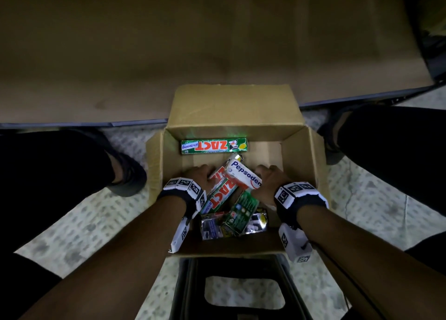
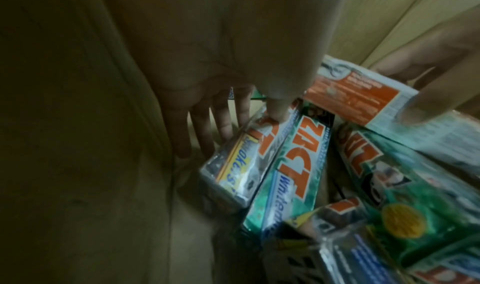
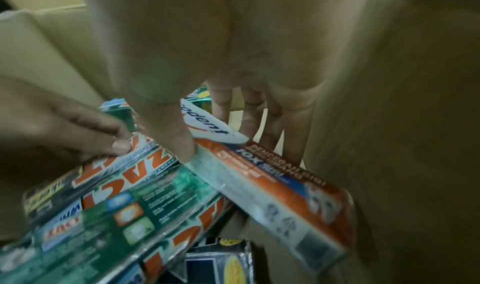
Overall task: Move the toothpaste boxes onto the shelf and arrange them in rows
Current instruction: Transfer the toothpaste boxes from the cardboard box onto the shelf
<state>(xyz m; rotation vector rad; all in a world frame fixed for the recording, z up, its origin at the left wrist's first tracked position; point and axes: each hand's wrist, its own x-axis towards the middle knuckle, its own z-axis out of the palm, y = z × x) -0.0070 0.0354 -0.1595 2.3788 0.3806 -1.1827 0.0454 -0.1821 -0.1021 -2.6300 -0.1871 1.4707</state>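
An open cardboard carton (image 1: 304, 136) on the floor holds several toothpaste boxes. My left hand (image 1: 202, 174) reaches into its left side; the thumb and fingers (image 2: 223, 124) grip a silver Zact box (image 2: 246, 165) lying beside a green Zact Whitening box (image 2: 293, 177). My right hand (image 1: 268, 177) grips the white and orange Pepsodent box (image 1: 243, 177), thumb on top and fingers (image 3: 285, 128) down its far side. That Pepsodent box (image 3: 272, 186) lies tilted across the green Zact boxes (image 3: 145, 216). One more green Zact box (image 1: 213, 146) lies flat against the carton's far wall.
A wide brown shelf board (image 1: 144, 54) stretches beyond the carton, edged by a dark rail. My legs and black shoes (image 1: 125, 174) flank the carton on the patterned floor. A black stool (image 1: 241, 286) sits just under me, touching the carton's near wall.
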